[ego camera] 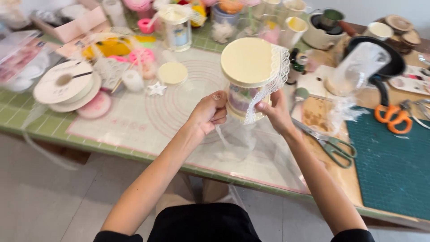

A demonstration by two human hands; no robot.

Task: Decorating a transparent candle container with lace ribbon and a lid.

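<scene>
I've got the jar [247, 76] up off the tabletop [148, 121], tilted w/ its pale yellow lid [246, 60] facing me, over the round-marked silicone mat [179, 107]. My left hand [208, 112] has its grip closed around the jar's lower side, thumb on top. My right hand [275, 112] grips the other side, fingers pinching the white lace ribbon [273, 80] vs. the jar wall; the lace runs down from the lid rim, loose end hanging below.

To do this bit well, imo: keep the left grip firm but low, so it doesn't cover the band where the lace should sit. Keep the lace flat, no twist, scalloped edge lined up w/ the lid rim. Turn the jar w/ the left, feed lace w/ the right, light tension only, since lace stretches and puckers easily. The clear film [237, 139] under the jar looks slippery, so don't rest weight on it.

Green-handled scissors [333, 145] lie just right of my right wrist, orange ones [393, 117] farther out on the green cutting mat [394, 166]. Ribbon spool [65, 85] sits well apart to the left, a spare round lid [172, 72] near it.
</scene>
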